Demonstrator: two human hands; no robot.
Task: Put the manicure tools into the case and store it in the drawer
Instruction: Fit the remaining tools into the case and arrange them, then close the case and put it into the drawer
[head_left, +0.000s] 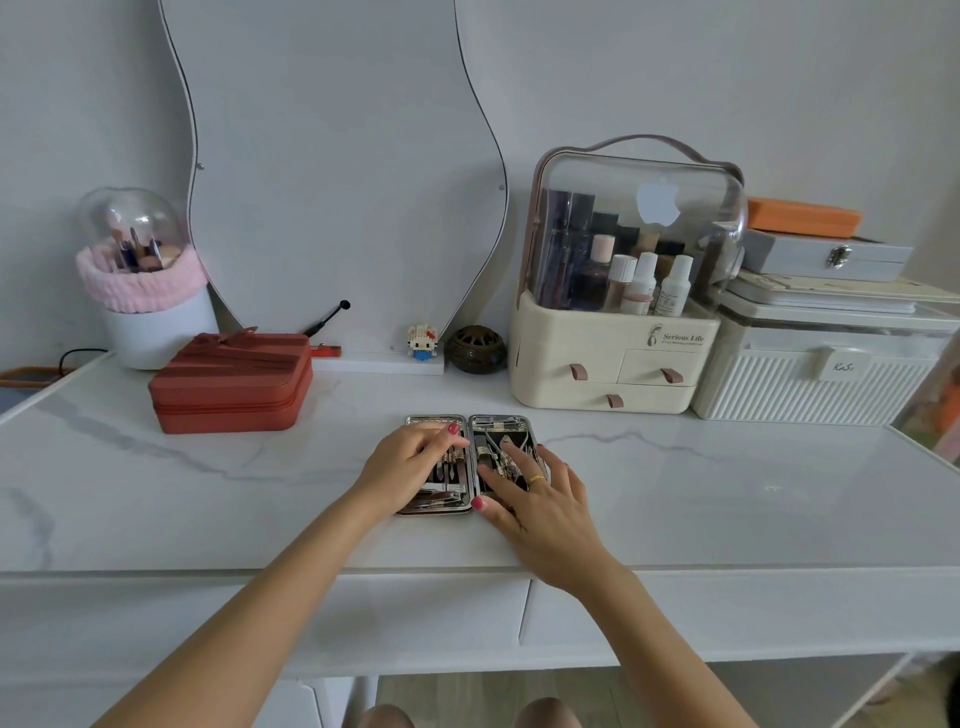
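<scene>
A manicure case (470, 423) lies opened flat on the marble-patterned vanity top (208, 499), near its front edge and above two closed drawer fronts (415, 618). Both halves of the case hold metal manicure tools (491, 447): slim implements in the left half, and nippers and clippers in the right half.

The left hand (410, 467) rests on the left half, its fingers stretched out fairly straight over the tools there, gripping nothing that can be seen. The right hand (540, 499), which wears a gold ring, lies on the right half with fingers spread and straight, the thumb at the case's near edge by the hinge; it too presses rather than grasps.

Behind the case to the left sits a zipped red-brown jewellery box (234, 384) with a bow on its lid. Further left a white brush holder (150, 332) with a clear dome and a pink band contains makeup brushes. A wavy-edged mirror (332, 156) leans against the wall, with a small block figure (422, 341) and a dark round burner (478, 349) at its foot. To the right stands a cream cosmetics organizer (613, 353) with a clear hood over bottles and tubes and three small drawers below. Beside it is a ribbed white storage box (810, 384) stacked with flat boxes, the top one orange.
</scene>
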